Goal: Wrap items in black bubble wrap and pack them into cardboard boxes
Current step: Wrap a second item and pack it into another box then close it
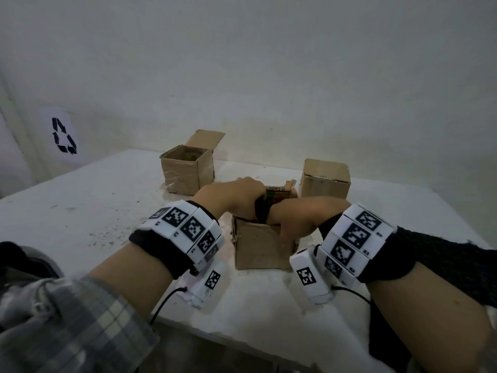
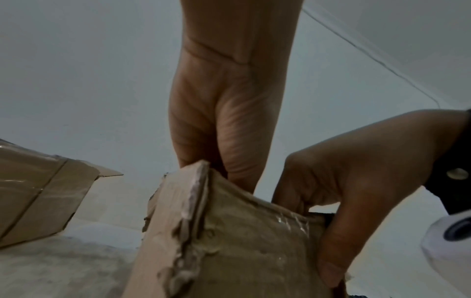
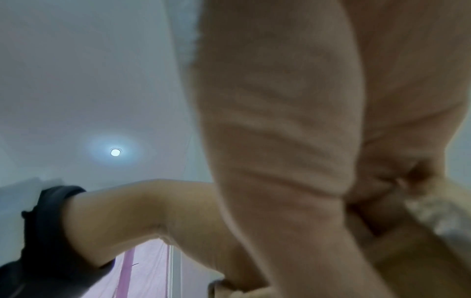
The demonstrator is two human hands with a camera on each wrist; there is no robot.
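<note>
Head view is showing both hands reaching into the near box (image 1: pixel 258 249) on the table (image 1: pixel 80 211). Left hand (image 1: pixel 231 200) is curling onto a black bundle (image 1: pixel 261 208) inside the opening. Right hand (image 1: pixel 293 219) is gripping the box's front wall, thumb (image 2: pixel 331 260) pressing outside. Two more boxes (image 1: pixel 185 170) are sitting behind.

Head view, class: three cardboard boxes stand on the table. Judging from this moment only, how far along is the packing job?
Looks done: the far right box is shut. In hand: the left hand and right hand push a black wrapped bundle into the near box; the right thumb lies on its front wall. Left: closing that box, and the far left box, whose flap stands open with something inside.
</note>
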